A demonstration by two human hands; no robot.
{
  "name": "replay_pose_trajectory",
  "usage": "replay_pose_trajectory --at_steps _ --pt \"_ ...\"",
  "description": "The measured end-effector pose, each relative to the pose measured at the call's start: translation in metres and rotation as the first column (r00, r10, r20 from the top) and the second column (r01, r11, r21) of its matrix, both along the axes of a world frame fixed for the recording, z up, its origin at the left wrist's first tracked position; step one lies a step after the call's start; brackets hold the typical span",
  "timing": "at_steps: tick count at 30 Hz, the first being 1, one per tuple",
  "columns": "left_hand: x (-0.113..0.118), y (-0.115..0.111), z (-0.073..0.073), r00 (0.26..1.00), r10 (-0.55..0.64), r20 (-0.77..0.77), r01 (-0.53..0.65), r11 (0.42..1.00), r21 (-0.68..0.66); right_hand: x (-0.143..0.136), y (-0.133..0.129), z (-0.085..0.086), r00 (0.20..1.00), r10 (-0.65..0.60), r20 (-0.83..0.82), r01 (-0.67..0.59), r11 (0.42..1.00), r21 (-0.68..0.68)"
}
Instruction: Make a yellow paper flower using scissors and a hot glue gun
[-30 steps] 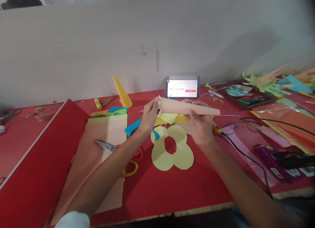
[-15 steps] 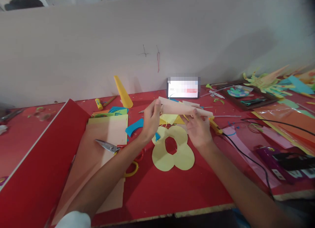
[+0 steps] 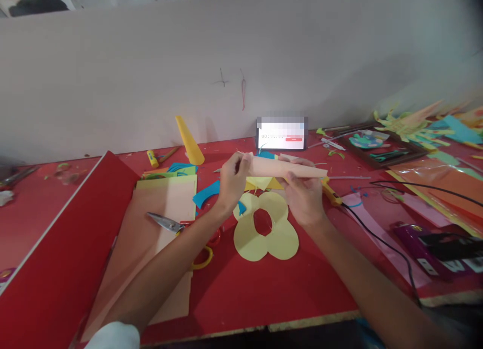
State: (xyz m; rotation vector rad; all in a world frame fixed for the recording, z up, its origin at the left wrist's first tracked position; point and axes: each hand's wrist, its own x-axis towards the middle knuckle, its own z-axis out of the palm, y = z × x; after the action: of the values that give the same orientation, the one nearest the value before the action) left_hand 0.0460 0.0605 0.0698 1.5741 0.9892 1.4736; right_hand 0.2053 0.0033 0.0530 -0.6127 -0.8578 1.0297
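A pale peach paper cone (image 3: 273,167) lies nearly level in the air, its narrow tip pointing right. My left hand (image 3: 234,180) grips the wide end between thumb and fingers. Around the narrower part, my right hand (image 3: 305,190) is wrapped, thumb in front and fingers behind. Below the hands a pale yellow flower-shaped paper (image 3: 251,241) with a hole in its middle rests on the red table (image 3: 271,293). Blue paper pieces (image 3: 207,194) lie beside my left hand. Scissors (image 3: 166,223) with red and yellow handles sit on peach sheets (image 3: 151,248) at the left.
A yellow cone (image 3: 189,143) stands near the wall, with a glue stick (image 3: 152,159) to its left. A phone (image 3: 281,135) leans upright behind the hands. A corded yellow tool (image 3: 332,193) is right of my right hand. A red board (image 3: 71,248) rises at the left.
The cone has turned a little and looks more tightly rolled. My right fingers have closed further around it from behind; my left hand has barely moved.
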Motion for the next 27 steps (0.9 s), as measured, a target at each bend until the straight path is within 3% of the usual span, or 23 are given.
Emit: replay_pose_trajectory --at_steps 4,8,12,17,20,24,27 --pt "0.000 -0.004 0.000 1.000 0.004 0.012 -0.005 0.999 0.036 0.000 0.001 -0.001 0.999 -0.016 -0.041 0.013 0.998 -0.057" --pt "-0.002 0.000 0.003 0.989 -0.015 0.148 0.029 0.996 -0.090 0.011 0.006 -0.001 0.994 -0.068 -0.080 0.064 0.997 -0.052" --pt "-0.005 0.005 0.004 0.981 -0.094 0.168 0.127 0.971 -0.201 0.019 0.008 0.002 1.000 -0.010 -0.007 0.010 1.000 0.029" --pt "-0.003 0.006 0.001 0.941 -0.037 0.335 0.157 0.928 -0.338 0.017 0.006 -0.001 0.993 0.009 0.118 -0.018 0.996 0.082" --pt "-0.002 0.005 0.001 0.957 -0.054 0.284 0.130 0.958 -0.255 0.014 0.004 -0.001 0.990 0.002 0.140 -0.012 0.997 0.070" --pt "-0.003 0.001 0.003 0.997 -0.045 0.062 0.047 0.998 -0.038 0.010 0.005 -0.002 0.995 0.037 0.088 -0.039 0.999 0.031" --pt "-0.002 0.000 0.004 0.995 -0.046 0.092 0.048 0.999 -0.024 0.011 0.008 -0.006 1.000 0.022 0.007 -0.022 1.000 -0.023"
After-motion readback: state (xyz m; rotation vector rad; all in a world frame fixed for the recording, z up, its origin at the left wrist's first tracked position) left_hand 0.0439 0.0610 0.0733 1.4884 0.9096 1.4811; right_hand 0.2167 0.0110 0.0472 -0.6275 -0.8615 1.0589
